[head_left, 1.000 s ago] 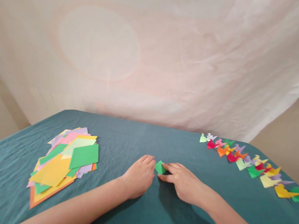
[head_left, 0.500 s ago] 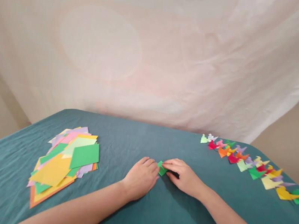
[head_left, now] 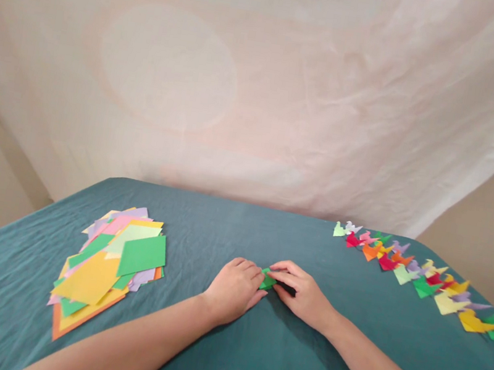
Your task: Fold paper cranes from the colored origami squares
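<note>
A small folded piece of green paper point(head_left: 267, 281) lies on the teal cloth between my two hands, partly covered by fingers. My left hand point(head_left: 235, 289) rests over its left side, fingers together and pressing it down; its fingertips hide that edge. From the right, my right hand point(head_left: 298, 290) grips the paper's other side between thumb and fingertips. How the paper is folded underneath cannot be made out.
To the left lies a loose pile of coloured paper sheets point(head_left: 91, 279), a green square point(head_left: 143, 255) on top. Several folded paper birds point(head_left: 425, 287) stand in rows along the right side. A pale cloth point(head_left: 262, 87) hangs behind the table point(head_left: 204, 216).
Both hands stay around the green paper. My left thumb has moved out to the right along the near side, and my right fingers have spread slightly. The view has shifted a little.
</note>
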`<move>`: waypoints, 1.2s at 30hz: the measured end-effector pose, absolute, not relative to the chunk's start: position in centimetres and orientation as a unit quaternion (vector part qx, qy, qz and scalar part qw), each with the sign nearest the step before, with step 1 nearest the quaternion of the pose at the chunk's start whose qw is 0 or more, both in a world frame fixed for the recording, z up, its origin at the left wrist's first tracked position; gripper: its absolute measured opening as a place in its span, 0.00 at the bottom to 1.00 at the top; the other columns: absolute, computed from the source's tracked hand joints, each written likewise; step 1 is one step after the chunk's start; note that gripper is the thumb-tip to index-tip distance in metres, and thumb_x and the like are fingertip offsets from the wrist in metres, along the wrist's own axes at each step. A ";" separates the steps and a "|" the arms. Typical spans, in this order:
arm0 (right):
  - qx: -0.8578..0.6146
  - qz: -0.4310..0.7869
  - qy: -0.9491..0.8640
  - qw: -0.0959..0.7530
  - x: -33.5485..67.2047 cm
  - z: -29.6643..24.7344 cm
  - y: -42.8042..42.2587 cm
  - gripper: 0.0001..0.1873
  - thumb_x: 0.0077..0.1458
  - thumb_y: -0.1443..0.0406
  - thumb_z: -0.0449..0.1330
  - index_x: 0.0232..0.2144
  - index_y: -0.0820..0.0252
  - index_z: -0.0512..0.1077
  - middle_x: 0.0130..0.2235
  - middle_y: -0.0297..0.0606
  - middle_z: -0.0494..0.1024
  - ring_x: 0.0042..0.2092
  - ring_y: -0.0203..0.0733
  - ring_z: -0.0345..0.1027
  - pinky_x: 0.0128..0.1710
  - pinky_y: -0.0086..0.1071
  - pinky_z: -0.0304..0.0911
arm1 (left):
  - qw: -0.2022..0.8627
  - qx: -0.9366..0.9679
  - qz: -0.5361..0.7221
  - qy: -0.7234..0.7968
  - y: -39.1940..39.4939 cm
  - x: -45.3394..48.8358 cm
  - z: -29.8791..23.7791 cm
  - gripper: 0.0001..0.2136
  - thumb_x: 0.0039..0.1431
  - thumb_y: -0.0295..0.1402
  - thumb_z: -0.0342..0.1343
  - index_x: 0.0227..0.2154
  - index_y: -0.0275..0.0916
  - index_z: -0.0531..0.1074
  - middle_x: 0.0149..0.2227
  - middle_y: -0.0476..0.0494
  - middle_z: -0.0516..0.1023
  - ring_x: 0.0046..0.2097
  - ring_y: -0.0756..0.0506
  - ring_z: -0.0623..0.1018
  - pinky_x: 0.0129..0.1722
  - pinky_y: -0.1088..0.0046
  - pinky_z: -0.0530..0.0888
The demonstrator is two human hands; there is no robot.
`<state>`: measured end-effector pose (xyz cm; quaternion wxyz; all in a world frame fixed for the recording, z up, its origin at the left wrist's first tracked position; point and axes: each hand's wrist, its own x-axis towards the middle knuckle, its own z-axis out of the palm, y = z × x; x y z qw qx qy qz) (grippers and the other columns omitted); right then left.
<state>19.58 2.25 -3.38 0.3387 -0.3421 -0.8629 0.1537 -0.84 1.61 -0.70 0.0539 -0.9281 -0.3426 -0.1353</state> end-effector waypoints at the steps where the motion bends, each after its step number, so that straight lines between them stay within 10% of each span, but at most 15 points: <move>1: -0.341 0.150 -0.865 0.337 19.6 -3.4 2.2 0.16 0.56 0.71 0.52 0.45 0.55 0.70 0.44 0.41 0.71 0.44 0.41 0.67 0.43 0.36 0.65 | 0.047 -0.928 -0.139 -0.342 1.7 -0.9 -0.7 0.14 0.62 0.40 0.45 0.43 0.37 0.68 0.38 0.42 0.75 0.45 0.44 0.72 0.46 0.65 0.66; 16: -0.304 -0.015 -0.919 0.249 19.6 -2.8 2.1 0.11 0.59 0.69 0.49 0.35 0.60 0.72 0.37 0.41 0.75 0.39 0.40 0.66 0.40 0.37 0.58 | 0.037 -0.933 -0.159 -0.322 2.1 -1.2 -0.7 0.09 0.62 0.31 0.46 0.36 0.38 0.72 0.35 0.45 0.75 0.44 0.46 0.72 0.45 0.66 0.67; 36: -0.384 0.140 -0.866 0.289 19.8 -3.1 2.8 0.07 0.59 0.65 0.52 0.33 0.59 0.70 0.37 0.39 0.73 0.39 0.40 0.64 0.40 0.36 0.58 | 0.012 -0.949 -0.114 -0.294 2.3 -1.4 0.0 0.10 0.62 0.30 0.44 0.32 0.36 0.71 0.34 0.43 0.73 0.39 0.46 0.71 0.40 0.70 0.68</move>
